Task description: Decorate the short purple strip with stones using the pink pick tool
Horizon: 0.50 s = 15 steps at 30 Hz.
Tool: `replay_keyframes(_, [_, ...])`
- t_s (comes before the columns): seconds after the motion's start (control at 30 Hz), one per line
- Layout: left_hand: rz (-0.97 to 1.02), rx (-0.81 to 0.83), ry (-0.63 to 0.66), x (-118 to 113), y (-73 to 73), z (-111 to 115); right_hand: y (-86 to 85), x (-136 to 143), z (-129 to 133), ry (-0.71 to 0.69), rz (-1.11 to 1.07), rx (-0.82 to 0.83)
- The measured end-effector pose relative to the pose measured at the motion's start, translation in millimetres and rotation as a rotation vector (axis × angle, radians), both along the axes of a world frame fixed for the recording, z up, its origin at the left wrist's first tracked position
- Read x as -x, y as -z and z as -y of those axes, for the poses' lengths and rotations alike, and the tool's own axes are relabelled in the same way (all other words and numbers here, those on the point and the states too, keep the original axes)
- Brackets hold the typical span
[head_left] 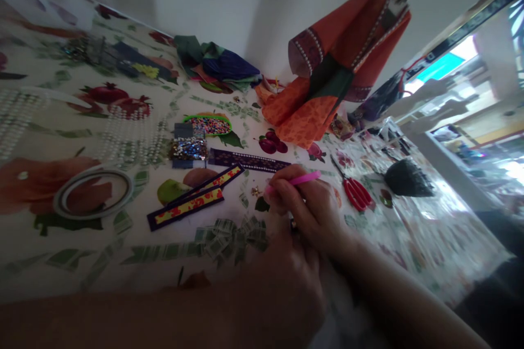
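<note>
Right hand (309, 204): thumb and fingers pinched closed on a slim pink stick (306, 178), which slants up and to the right out of the grip. Its lower end lies among the fingertips, too blurred to read. Left hand (282, 278): below and against the right, back of the hand to the camera, dark and soft; cannot tell whether its fingers are open or closed, or on what.

Just left of the fingertips, a small gold-coloured trinket (256, 191) on the floral tablecloth (135, 272). Beyond the hands, a dark strip with pale dots (249, 161), its right end reaching the right hand. Further left, two yellow-and-red strips with dark borders (189, 208), one overlapping the other; behind them a sequined piece (188, 149) and a green-rimmed dish of coloured beads (210, 125). Well left, a roll of tape (61, 202) lying flat, with strings of pearly beads (133, 133) behind.

Right side: red-handled scissors (357, 194) near the hand, then a black bundle (409, 178). An orange and green patchwork cloth (344, 71) hangs over the far edge, covering part of the table there.

Left forearm fills the lower left and hides the near cloth. Clutter at the far left and far right smears; contents uncertain.
</note>
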State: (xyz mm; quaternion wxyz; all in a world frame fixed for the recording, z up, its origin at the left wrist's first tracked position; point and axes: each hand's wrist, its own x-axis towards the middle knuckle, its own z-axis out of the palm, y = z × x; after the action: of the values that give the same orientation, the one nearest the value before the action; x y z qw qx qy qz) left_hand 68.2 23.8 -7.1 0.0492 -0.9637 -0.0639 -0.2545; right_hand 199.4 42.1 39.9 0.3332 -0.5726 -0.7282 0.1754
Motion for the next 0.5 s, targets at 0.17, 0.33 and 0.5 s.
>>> replay_keyframes(0.17, [-0.025,-0.01,0.013,0.8,-0.8,-1.5,0.4,-0.4,0.1,0.002,-0.013,0.005])
replay_keyframes(0.33, [-0.112,0.038,0.069,-0.4,-0.8,-1.7,1.6,-0.4,0.4,0.005,-0.032,-0.014])
replay_keyframes(0.5, [-0.143,0.065,0.079,-1.8,-1.4,-0.6,0.7,0.0,1.0,0.0,-0.041,-0.006])
